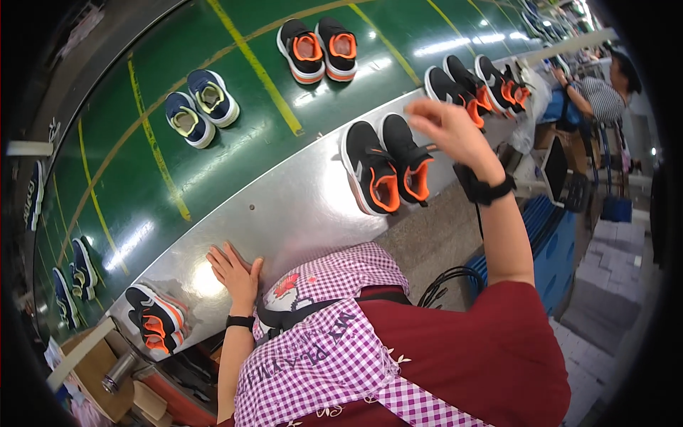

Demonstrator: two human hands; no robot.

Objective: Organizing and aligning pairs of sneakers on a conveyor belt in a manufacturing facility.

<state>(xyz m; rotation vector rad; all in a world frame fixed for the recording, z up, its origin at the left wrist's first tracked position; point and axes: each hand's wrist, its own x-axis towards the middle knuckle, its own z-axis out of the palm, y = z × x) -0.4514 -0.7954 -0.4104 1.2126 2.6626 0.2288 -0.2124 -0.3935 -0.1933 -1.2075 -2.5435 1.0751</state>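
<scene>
A pair of black sneakers with orange lining and white soles stands on the metal ledge in front of me: the left sneaker and the right sneaker. The strap of the right sneaker sticks out to the side. Just above that sneaker's right edge is my right hand, its fingers loosely bent, thumb and forefinger apart, and nothing visible in them. My left hand lies flat on the metal ledge with its fingers spread, away from the shoes.
Beyond the ledge runs a green conveyor belt with yellow lines, carrying a black-orange pair and navy pairs. More black-orange sneakers stand at the right, another pair at the left end. A co-worker sits far right.
</scene>
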